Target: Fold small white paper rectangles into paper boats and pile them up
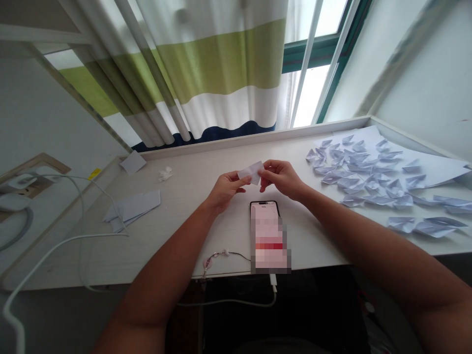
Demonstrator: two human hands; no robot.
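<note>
White paper (251, 172), just a small piece, is up in two hands over the middle of the counter (191, 182), a bit past the far end of a phone (266, 223). From where I stand, the left hand (225, 191) pinches it on the left, and the right hand (283, 178) pinches it on the right. So both hands have hold of the same piece.

It looks to me like folding work. To do it well, I would keep the pinch soft, so the paper does not crumple. I would line up the edges and corners first, and only then press. One hand should keep the piece steady while a finger of the other rubs all along the fold. Thin paper can bend or slip up in the air, so pressing it down on the counter could make a neater line.

The piece looks thin and pale, with straight edges, and its right end tips up toward the far side. Fingers cover some of it, so I cannot tell how many folds it has. Lots of pointy folded shapes (357, 160) lie on the right, and flat sheets (134, 206) lie on the left.
</note>
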